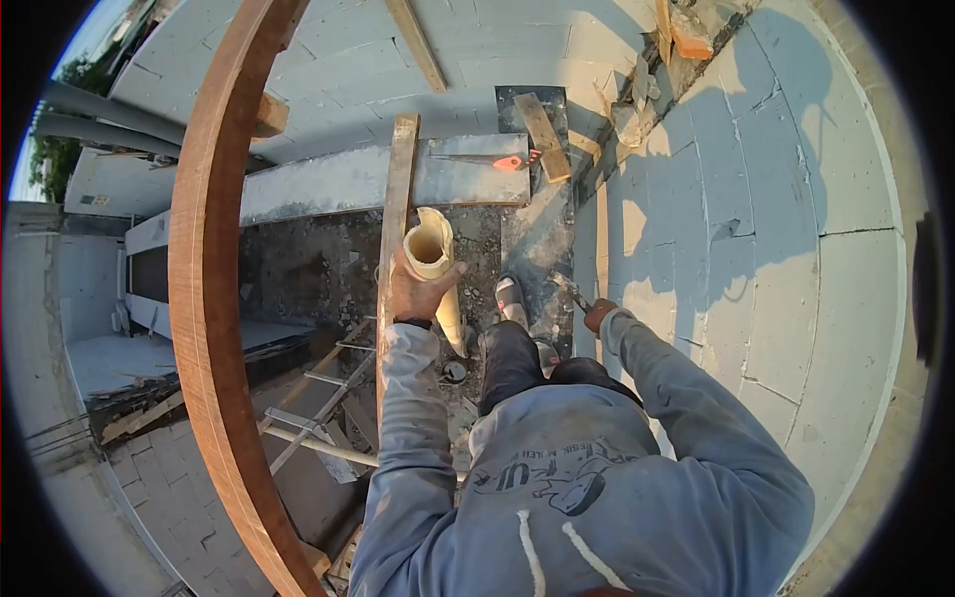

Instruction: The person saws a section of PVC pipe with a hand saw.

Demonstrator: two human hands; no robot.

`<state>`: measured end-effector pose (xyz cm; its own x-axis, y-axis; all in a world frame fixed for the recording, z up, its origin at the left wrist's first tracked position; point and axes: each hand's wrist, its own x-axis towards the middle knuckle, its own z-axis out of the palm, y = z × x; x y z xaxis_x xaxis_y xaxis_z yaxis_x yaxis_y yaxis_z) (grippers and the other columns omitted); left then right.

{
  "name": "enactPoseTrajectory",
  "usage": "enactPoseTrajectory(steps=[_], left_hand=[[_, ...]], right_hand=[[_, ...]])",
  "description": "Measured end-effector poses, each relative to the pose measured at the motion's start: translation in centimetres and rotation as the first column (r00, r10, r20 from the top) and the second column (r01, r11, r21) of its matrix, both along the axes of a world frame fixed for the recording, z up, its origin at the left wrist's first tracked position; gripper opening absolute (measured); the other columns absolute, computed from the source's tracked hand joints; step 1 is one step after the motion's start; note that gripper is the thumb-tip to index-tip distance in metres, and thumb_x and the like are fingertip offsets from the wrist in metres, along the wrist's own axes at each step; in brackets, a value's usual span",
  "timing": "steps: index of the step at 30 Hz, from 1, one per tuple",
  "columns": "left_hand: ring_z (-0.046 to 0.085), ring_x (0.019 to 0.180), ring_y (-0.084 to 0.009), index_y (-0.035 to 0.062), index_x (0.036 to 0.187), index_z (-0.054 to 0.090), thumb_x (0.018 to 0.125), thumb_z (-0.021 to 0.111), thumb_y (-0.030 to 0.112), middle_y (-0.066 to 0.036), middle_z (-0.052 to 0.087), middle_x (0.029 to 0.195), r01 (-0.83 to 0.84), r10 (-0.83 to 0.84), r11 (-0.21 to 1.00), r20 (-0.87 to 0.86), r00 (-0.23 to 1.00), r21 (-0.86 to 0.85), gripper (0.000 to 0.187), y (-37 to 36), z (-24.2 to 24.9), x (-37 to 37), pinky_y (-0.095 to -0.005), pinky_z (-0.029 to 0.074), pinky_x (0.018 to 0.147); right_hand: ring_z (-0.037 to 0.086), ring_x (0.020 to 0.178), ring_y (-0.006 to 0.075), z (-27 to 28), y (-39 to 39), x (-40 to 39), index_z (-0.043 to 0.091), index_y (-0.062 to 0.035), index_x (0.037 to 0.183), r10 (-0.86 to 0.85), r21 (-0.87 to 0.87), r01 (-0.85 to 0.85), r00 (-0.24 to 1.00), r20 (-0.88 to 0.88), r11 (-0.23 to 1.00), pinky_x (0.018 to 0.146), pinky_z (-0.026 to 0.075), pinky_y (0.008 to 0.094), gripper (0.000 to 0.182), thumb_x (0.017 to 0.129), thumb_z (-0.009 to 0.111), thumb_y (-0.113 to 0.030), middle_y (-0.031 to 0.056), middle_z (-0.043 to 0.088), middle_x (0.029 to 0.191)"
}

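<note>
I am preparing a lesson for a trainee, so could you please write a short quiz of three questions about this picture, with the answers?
1. Which hand holds the pale yellow hollow tube?
2. True or false: the right hand is open and holds nothing.
3. Where does the orange-handled handsaw lie?
(a) inside the tube
(b) on the long grey flat panel
(c) in the right hand

Key:
1. The left hand.
2. False; it grips a short metal-headed hammer.
3. (b)
</note>
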<state>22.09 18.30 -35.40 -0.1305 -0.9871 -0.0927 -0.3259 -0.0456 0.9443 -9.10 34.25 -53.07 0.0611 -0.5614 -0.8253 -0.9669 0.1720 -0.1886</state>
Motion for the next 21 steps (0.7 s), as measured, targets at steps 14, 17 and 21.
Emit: enactPoseTrajectory(steps=[14, 17, 21], left_hand=[[0.058, 0.085, -0.0182, -0.0007, 0.107, 0.055, 0.071, 0.078, 0.013, -0.008, 0.06, 0.096, 0.004, -0.011, 0.996, -0.075, 0.997, -0.085, 0.046, -25.1, -11.6, -10.2, -0.0322, 0.048, 0.078], [0.058, 0.082, -0.0195, -0.0017, 0.101, 0.057, 0.074, 0.077, 0.017, -0.009, 0.06, 0.09, -0.087, 0.097, 0.983, 0.056, 0.994, -0.159, 0.039, -30.7, -14.3, -12.8, -0.0337, 0.047, 0.078], [0.057, 0.075, -0.0177, -0.0015, 0.096, 0.054, 0.071, 0.078, 0.017, -0.009, 0.06, 0.084, -0.148, 0.211, 0.929, 0.159, 0.964, -0.339, 0.039, -36.1, -17.7, -15.5, -0.0321, 0.047, 0.073]], right_hand=[[0.069, 0.089, 0.0305, -21.8, -20.9, -0.6, 0.072, -0.0071, 0.081, -0.165, -0.078, 0.17, 0.984, 0.059, 0.982, 0.072, 0.055, 0.0431, 0.013, 0.073, 0.068, -0.017, 0.0183, 0.071, 0.089], [0.069, 0.087, 0.0295, -32.9, -25.2, -0.9, 0.07, -0.0078, 0.086, 0.003, -0.094, 0.01, 0.992, 0.129, 0.996, 0.07, 0.055, 0.044, 0.014, 0.075, 0.065, -0.015, 0.0143, 0.071, 0.091], [0.061, 0.106, 0.025, -40.3, -28.0, -3.7, 0.06, -0.008, 0.116, 0.302, -0.214, -0.281, 0.951, 0.072, 0.936, 0.091, 0.049, 0.0395, 0.032, 0.086, 0.058, -0.018, 0.0085, 0.064, 0.11]])
